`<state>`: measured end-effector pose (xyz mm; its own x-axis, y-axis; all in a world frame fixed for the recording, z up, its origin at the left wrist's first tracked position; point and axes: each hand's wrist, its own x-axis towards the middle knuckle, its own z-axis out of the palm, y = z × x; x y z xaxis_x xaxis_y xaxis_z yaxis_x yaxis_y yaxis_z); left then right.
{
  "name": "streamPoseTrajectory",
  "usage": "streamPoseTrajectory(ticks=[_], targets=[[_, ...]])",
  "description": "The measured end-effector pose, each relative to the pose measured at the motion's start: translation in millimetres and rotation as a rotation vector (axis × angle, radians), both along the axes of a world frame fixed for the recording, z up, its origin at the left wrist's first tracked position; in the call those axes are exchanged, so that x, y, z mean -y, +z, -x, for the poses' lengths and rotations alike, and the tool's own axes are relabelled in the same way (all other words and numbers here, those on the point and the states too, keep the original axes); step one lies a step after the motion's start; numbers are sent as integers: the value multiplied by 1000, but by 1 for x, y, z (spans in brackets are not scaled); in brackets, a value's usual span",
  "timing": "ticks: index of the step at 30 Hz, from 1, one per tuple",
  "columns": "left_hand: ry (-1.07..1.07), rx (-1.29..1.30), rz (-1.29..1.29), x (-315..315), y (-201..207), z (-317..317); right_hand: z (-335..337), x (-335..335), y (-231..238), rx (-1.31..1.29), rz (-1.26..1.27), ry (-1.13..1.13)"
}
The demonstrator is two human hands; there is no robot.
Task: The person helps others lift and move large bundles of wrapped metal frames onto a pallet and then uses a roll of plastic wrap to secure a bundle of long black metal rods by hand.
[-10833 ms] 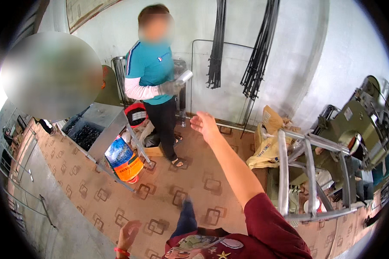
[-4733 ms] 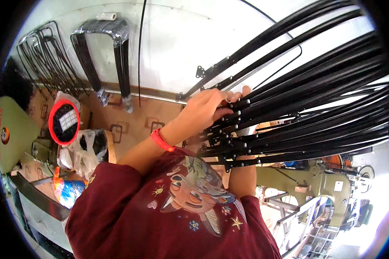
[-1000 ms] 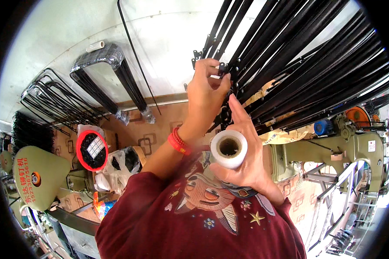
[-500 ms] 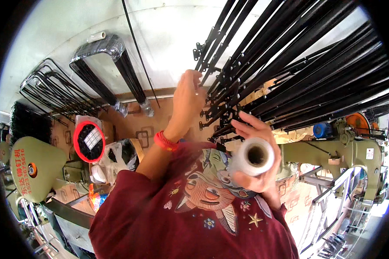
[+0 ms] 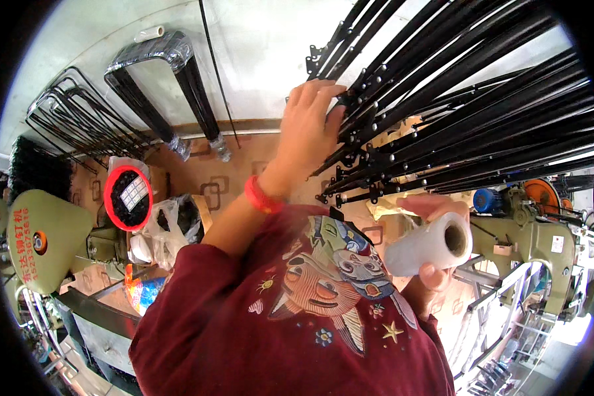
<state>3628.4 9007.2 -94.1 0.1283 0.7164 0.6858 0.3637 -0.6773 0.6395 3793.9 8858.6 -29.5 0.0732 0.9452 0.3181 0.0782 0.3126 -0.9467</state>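
Observation:
A large bundle of black metal tubes (image 5: 442, 66) with small brackets at the near ends fills the upper right. My left hand (image 5: 307, 129), with a red band at the wrist, has its fingers curled over the bracketed ends on the bundle's left side; the fingertips are partly hidden. In my right hand (image 5: 434, 206) is a roll of clear plastic wrap (image 5: 412, 249), held by fingers above and the thumb below. The roll lies tilted, its hollow core facing right, below the tubes. Whether any film runs from it to the bundle I cannot make out.
Olive-green machines stand at left (image 5: 49, 244) and right (image 5: 528, 231). Near the left one are a red-rimmed bucket (image 5: 149, 198) of dark parts and a plastic bag (image 5: 168, 228). Wrapped black frames (image 5: 155, 115) and loose bent frames (image 5: 79, 122) lean on the pale wall.
My left hand has moved up and right onto the tube ends. My right hand has carried the wrap roll rightward and turned it more onto its side. The view has shifted slightly.

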Motion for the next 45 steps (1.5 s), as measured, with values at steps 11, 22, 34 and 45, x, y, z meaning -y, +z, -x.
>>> streamPoseTrajectory(ticks=[11, 22, 34, 45], targets=[[-294, -104, 367, 17, 4, -2, 31, -13, -16, 567, 287, -14], [-661, -90, 895, 3, -7, 8, 20, -14, -32, 125, 291, 0], [-73, -43, 306, 34, -7, -7, -11, -6, -29, -51, 212, 149], [-187, 116, -18, 59, -6, -2, -38, 3, -43, -325, 42, -1]])
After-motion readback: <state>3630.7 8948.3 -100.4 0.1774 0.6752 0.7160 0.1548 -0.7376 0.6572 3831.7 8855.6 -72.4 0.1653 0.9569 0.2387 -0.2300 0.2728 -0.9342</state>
